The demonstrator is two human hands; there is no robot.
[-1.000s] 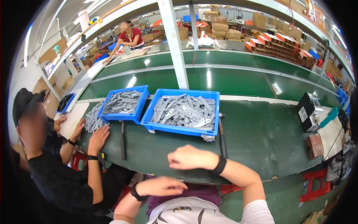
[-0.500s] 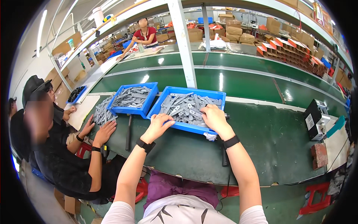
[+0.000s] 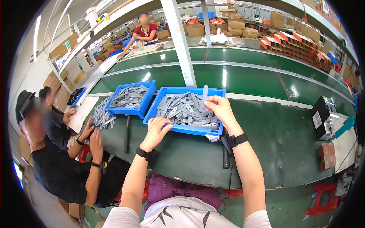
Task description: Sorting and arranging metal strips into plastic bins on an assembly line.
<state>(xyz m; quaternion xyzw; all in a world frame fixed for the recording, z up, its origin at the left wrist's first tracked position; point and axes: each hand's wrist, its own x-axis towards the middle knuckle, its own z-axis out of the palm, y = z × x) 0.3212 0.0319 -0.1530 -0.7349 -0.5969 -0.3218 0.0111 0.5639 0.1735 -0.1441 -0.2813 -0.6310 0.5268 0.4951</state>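
In front of me a blue plastic bin (image 3: pixel 178 129) is filled with flat grey strips (image 3: pixel 178 108) that have rounded ends and small holes. My right hand (image 3: pixel 220 108) pinches one grey strip (image 3: pixel 205 93) between thumb and fingertips and holds it upright over the right side of the bin. At the bin's near left corner, my left hand (image 3: pixel 155 132) has its fingers curled on the rim. Both my wrists wear black bands.
Left of my bin stands a second blue bin (image 3: pixel 127 110) of grey strips, beside a loose heap (image 3: pixel 102 117). Black-handled tools (image 3: pixel 126 136) lie on the green table. At my left, a co-worker's hands (image 3: pixel 96 146) are raised. A black box-shaped device (image 3: pixel 323 117) and a brick (image 3: pixel 326 156) sit at right.
My right hand has lifted a grey strip out of the pile and turned it upright. My left hand stays at the bin's rim. The co-worker's hands have come up off the loose heap.
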